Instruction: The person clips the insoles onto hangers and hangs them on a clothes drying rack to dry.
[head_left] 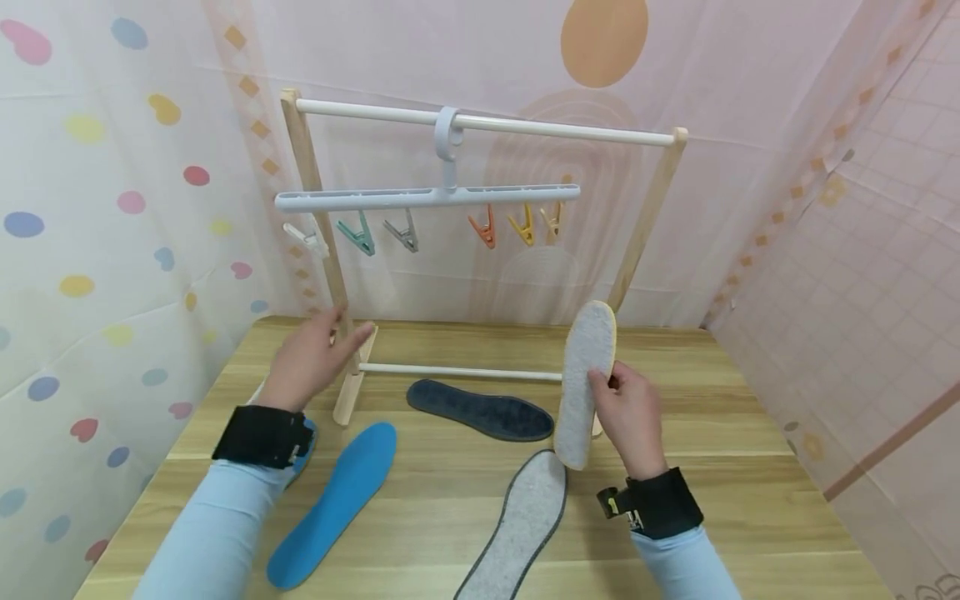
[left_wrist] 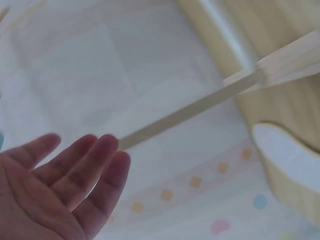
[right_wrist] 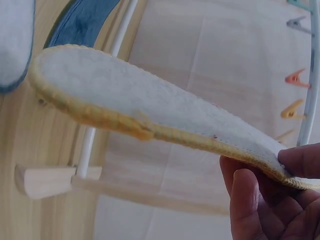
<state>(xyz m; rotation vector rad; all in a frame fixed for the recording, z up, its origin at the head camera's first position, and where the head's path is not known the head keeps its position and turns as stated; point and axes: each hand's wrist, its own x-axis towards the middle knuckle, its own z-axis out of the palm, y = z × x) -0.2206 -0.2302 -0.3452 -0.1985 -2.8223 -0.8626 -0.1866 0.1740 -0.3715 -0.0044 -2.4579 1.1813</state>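
Closest to me on the table (head_left: pixel 727 417), I see a grey insole with dark edging (head_left: pixel 517 525) running out of view at the bottom, and a blue insole (head_left: pixel 333 504) lying slantwise to its left. Another blue piece (head_left: pixel 306 454) peeks out from behind my left wristband (head_left: pixel 258 436), mostly hidden.

My right hand (head_left: pixel 628 408) has a narrow grip, pinching a pale insole with yellow trim (head_left: pixel 581 392): thumb on the fuzzy face, fingers behind. I have that insole off the table and nearly upright, in front of the rack's right side. My left hand (head_left: pixel 307 358) is wide, its fingers loosely extended and holding nothing, beside the rack's left post (head_left: pixel 302 146); I can't tell whether they touch. My left wrist view also gives me a white insole (left_wrist: pixel 292 156) on the table near its edge.

Further off, a dark insole (head_left: pixel 480 410) lies just in front of the rack's lower rod (head_left: pixel 457 372). Above, a pale hanger (head_left: pixel 360 200) hooks over the top rod (head_left: pixel 562 128), six coloured clips (head_left: pixel 486 227) dangling from it. Behind everything hangs a patterned curtain (head_left: pixel 712 58).
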